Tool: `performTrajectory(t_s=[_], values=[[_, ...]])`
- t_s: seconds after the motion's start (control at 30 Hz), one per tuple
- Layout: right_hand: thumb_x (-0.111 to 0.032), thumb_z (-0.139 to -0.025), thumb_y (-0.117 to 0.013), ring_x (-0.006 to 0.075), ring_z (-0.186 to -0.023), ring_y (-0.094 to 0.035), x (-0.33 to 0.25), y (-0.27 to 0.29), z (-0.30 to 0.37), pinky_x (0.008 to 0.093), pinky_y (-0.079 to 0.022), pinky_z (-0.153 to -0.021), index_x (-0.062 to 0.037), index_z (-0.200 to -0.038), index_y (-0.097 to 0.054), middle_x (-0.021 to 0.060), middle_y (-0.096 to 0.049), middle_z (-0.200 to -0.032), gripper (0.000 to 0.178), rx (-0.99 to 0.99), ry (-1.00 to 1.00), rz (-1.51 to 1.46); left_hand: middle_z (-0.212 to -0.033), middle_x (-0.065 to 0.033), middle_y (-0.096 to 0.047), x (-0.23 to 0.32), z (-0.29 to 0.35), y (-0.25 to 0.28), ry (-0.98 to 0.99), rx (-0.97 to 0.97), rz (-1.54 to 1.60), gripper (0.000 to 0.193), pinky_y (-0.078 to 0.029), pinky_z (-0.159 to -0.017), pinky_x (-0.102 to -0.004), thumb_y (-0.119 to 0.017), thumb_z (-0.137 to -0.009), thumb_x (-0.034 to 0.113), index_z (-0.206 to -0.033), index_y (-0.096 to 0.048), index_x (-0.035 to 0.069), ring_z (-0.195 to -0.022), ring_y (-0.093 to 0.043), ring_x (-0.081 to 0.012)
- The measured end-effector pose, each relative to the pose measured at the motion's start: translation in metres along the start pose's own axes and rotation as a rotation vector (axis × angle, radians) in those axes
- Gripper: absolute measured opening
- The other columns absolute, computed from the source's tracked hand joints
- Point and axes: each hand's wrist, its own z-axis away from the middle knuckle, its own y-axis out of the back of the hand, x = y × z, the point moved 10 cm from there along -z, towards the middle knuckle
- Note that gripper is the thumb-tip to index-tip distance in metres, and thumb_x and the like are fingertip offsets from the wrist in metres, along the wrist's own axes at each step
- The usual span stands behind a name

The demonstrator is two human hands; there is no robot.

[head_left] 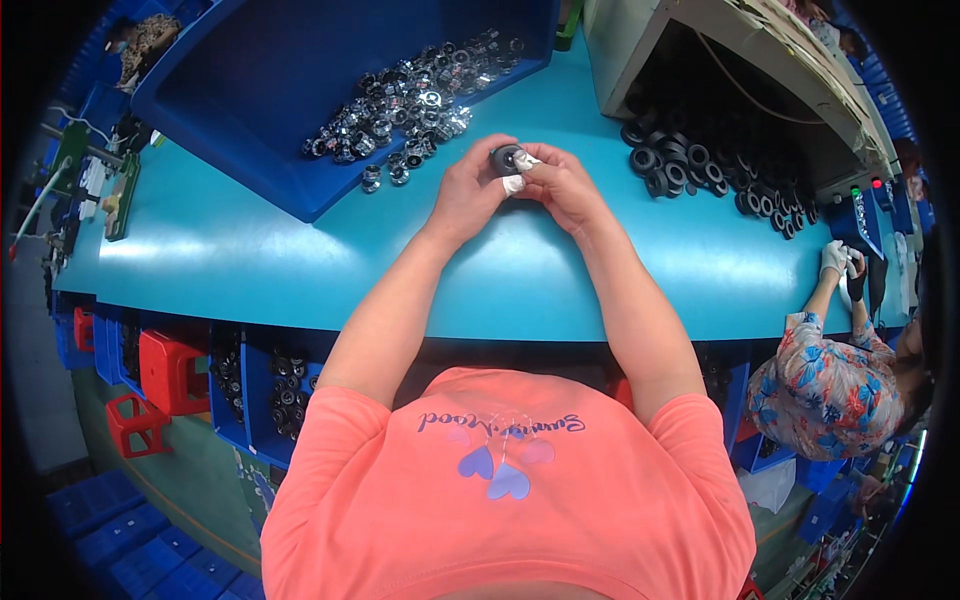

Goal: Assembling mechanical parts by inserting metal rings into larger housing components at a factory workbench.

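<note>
Over the table, both hands meet around one small black ring-shaped part [504, 158], which looks like a toy tyre. My left hand [468, 196] is closed on its left side, thumb tip wrapped in white. From the right, my right hand [567, 190] grips it too, with a white-wrapped thumb pressing at its face. Whether a shiny hub sits inside the ring is hidden by the fingers. Just beyond my left hand lies a pile of shiny chrome hubs [415, 108], spilling out of a tilted blue bin [235, 100]. Black rings [685, 165] lie heaped to the right.
A cream-coloured box [640, 50] opens toward the table [300, 265], black rings spilling from it. At the right, a co-worker's gloved hands [838, 260] work at the same table. Red stools [172, 372] stand at lower left, beside blue crates [262, 405] of black parts under the table.
</note>
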Motion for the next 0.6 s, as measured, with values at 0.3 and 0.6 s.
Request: performTrajectory(t_s=[0.3,0.6], values=[[-0.005,-0.091,-0.061,0.0169,-0.094,-0.065,-0.020,-0.003,0.004,0.0301,-0.054,-0.082,-0.0005,-0.144,-0.041,0.0132,-0.065,-0.113,0.057,0.053,0.219,0.134,-0.113,-0.0026,-0.068,0.004,-0.001,0.001,0.014,0.004,-0.019,0.049,-0.052,-0.088,-0.0261,-0.069,-0.090,0.004,-0.137,-0.054,0.005,-0.101,-0.063,-0.0098],[-0.008,-0.091,-0.066,0.0198,-0.100,-0.066,-0.010,0.001,0.002,0.0304,-0.054,-0.085,0.0054,-0.144,-0.041,0.0184,-0.064,-0.119,0.060,0.030,0.138,-0.087,-0.111,-0.0021,-0.069,0.011,-0.001,-0.004,-0.044,-0.025,-0.194,0.048,-0.052,-0.088,-0.0269,-0.067,-0.091,0.004,-0.138,-0.054,0.007,-0.100,-0.064,-0.0101]])
